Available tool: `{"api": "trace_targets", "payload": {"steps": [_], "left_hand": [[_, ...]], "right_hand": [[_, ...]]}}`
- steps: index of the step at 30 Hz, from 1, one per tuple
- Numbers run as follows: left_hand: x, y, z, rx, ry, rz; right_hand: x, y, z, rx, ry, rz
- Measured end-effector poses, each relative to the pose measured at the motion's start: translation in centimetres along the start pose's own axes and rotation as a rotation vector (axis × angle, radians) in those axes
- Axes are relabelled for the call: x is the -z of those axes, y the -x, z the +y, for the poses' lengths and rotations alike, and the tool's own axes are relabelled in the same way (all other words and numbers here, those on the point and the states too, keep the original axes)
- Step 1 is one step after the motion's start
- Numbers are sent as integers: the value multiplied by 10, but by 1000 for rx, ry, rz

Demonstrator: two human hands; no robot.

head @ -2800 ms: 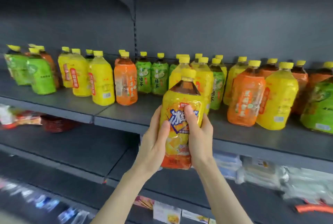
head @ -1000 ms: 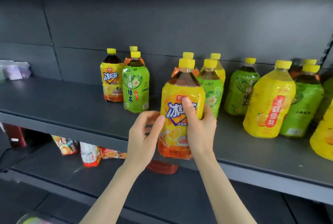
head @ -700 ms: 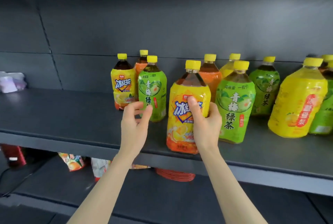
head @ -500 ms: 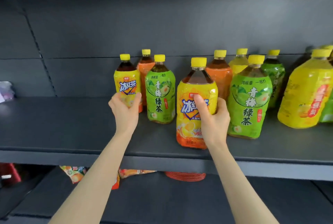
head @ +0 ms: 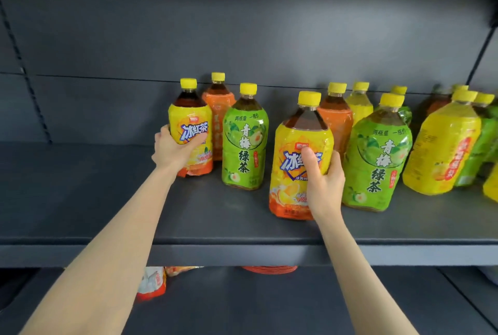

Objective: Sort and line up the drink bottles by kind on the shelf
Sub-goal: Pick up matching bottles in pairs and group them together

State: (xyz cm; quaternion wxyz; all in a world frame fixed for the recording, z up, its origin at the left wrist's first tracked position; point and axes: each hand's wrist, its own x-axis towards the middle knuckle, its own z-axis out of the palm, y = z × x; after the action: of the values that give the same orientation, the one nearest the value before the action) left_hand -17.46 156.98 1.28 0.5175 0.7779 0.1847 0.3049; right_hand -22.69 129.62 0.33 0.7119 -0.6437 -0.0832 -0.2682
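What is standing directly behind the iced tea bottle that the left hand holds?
An orange-label bottle stands behind that iced tea bottle. Its lower left part is covered; anything farther back is hidden.

Bright and sharp near both hands (head: 172,150), shiny spots on bottles (head: 382,151), blurry and bent far right, dim below.

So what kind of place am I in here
Most likely a shop aisle, perhaps a mock one: a grey metal shelf with a slotted upright, many labelled tea bottles of a few kinds, and packaged goods on the shelf below.
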Motion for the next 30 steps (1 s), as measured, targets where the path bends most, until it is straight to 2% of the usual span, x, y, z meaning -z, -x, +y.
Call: {"api": "trace_targets", "payload": {"steps": [3, 8, 12, 14, 17, 18, 20, 23, 24, 25, 27, 29, 30], "left_hand": [[11, 19, 7, -42, 11, -48], [40, 74, 11, -134, 194, -289], [52, 113, 15, -102, 484, -488], [39, 134, 19, -115, 450, -371], [11, 155, 30, -195, 168, -68], [5, 156, 31, -217, 143, -12], [5, 148, 31, -195, 221, -68], [17, 134, 32, -127, 388, -385], [16, 132, 33, -131, 383, -431], [12, 136, 36, -159, 302, -396], [0, 146, 40, -222, 57, -206], [-7, 152, 40, -243, 27, -95], [-7, 150, 38, -235, 86, -109]], "right_hand": [[0, -1, 4, 0, 9, 7], [0, -1, 4, 8, 20, -1], [1, 1, 2, -4, 7, -5], [1, 1, 1, -8, 13, -16], [1, 3, -2, -20, 6, -26], [1, 4, -2, -23, 3, -34], [3, 4, -2, -29, 2, -47], [4, 4, -2, -31, 1, -52], [4, 4, -2, -31, 2, -52], [4, 4, -2, -29, 5, -54], [4, 4, -3, -22, 2, -57], [5, 4, -2, -19, -8, -60], [5, 4, -2, -21, -12, -62]]}}
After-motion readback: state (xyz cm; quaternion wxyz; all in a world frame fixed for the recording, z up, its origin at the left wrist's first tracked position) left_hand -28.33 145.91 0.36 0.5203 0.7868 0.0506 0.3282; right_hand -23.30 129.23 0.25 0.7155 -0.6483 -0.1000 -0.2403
